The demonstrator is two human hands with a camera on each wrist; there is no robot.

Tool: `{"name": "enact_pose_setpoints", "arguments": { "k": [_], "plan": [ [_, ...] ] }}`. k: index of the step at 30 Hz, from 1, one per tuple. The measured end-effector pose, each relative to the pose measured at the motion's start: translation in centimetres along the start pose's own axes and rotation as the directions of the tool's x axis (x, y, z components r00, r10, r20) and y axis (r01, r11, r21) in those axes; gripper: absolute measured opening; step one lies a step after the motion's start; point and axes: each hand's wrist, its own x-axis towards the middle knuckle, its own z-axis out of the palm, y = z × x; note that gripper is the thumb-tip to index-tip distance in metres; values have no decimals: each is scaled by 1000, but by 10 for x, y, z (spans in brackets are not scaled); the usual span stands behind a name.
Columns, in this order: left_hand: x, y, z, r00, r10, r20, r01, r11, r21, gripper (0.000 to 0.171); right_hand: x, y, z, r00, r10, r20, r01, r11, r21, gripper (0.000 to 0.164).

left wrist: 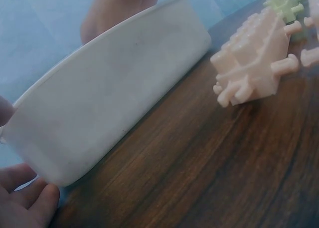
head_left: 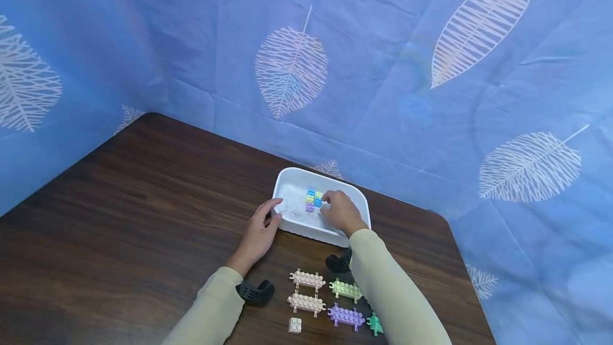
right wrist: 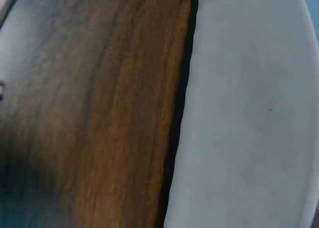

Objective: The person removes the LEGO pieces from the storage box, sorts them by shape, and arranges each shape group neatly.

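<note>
Well, bricks (head_left: 310, 199) in plain tray (head_left: 306, 229)

The white tub (left wrist: 109, 88) looks like smooth, matt plastic; the studded toy bricks (left wrist: 249, 63), faintly glossy plastic; the tabletop (head_left: 143, 190), sleek grained wood; the leaf-print backdrop (head_left: 373, 79), creased cloth

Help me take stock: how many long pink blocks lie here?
2 in the head view: upper block nearer the white tray, lower block near the small block. The right sleeve may hide more.
</note>
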Motion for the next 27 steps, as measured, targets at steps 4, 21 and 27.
{"name": "enact_pose_setpoints", "arguments": {
  "k": [4, 21, 27],
  "plan": [
    [-1, 2, -1, 1000, 0, 1, 0, 1000, 3, 37, 7, -4, 4, 1000, -3, 23, 3, 999, -35, 30],
    [-1, -5, 0, 1000, 0, -12, 0, 1000, 1, 36, 22, -10, 15, 999, 37, 39, -31, 990, -138, 33],
    [3, -2, -2, 1000, -11, -13, 11, 1000, 18, 37, 26, -11, 14, 999, 31, 35, -26, 991, -134, 32]
  ]
}}
